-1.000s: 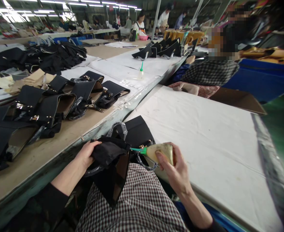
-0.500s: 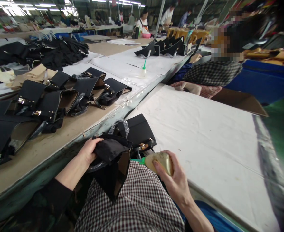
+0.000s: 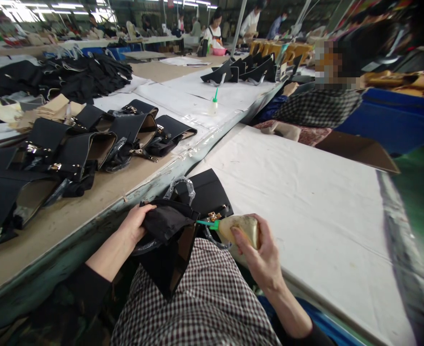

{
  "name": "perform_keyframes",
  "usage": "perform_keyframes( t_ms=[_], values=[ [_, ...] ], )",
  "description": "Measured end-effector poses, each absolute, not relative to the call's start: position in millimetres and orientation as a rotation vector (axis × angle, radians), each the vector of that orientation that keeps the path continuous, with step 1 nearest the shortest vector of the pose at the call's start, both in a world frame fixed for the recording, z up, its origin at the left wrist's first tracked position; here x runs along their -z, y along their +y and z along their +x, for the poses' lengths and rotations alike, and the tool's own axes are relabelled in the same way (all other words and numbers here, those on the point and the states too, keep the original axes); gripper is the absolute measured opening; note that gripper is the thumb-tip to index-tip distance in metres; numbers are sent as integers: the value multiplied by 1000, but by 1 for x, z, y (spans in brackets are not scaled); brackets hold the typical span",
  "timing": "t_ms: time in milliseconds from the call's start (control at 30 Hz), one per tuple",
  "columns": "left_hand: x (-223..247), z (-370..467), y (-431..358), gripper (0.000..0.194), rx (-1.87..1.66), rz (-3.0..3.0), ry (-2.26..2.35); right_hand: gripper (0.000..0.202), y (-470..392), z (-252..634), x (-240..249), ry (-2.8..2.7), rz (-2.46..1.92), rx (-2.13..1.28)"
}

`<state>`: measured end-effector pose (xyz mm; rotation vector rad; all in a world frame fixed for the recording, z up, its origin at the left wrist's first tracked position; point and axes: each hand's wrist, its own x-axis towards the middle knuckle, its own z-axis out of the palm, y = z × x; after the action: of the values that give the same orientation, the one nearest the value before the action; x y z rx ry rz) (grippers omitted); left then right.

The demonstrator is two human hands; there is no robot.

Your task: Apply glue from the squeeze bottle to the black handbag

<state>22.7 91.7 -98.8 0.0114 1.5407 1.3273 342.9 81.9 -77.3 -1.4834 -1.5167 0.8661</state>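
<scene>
My left hand (image 3: 137,225) is closed on the edge of a black handbag (image 3: 167,226), which I hold tilted over my lap with its brown inside showing on the right. In my right hand (image 3: 260,254) lies a yellowish glue bottle (image 3: 241,229), gripped on its side. Its thin green nozzle points left, and the tip is at the bag's upper right edge; whether it touches I cannot tell. Behind the held bag, another black handbag (image 3: 206,191) with a gold clasp lies on the white table. A clear-wrapped handle loop (image 3: 183,185) rises between them.
Several black bags (image 3: 85,151) with gold clasps stand on the left table, in front of a heap of black pieces (image 3: 64,79). A second glue bottle (image 3: 214,105) stands on that table's white paper. At right sits a co-worker (image 3: 316,105) beside a blue bin (image 3: 395,120).
My right hand has raised the glue bottle slightly, bringing its nozzle tip up to the held bag's upper right edge. The left hand and bag have barely moved.
</scene>
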Motion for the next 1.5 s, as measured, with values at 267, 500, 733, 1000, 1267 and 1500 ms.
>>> perform_keyframes(
  t_ms=[267,500,733,1000,1267,1500],
  values=[
    [95,24,91,19,-1332,-50,1521,47,71,343,85,-1617,-1492,-924],
    [96,24,92,20,-1337,-64,1532,50,52,345,93,-1714,-1541,-993],
    [97,21,92,16,-1340,-57,1547,49,35,342,104,-1778,-1530,-981],
    [97,18,88,16,-1404,-69,1511,51,21,339,111,-1675,-1585,-1113],
    [102,15,85,15,-1508,-125,1488,49,9,338,116,-1607,-1572,-1295],
    [105,7,78,14,-1570,-182,1460,48,6,331,114,-1626,-1543,-1330]
  ],
)
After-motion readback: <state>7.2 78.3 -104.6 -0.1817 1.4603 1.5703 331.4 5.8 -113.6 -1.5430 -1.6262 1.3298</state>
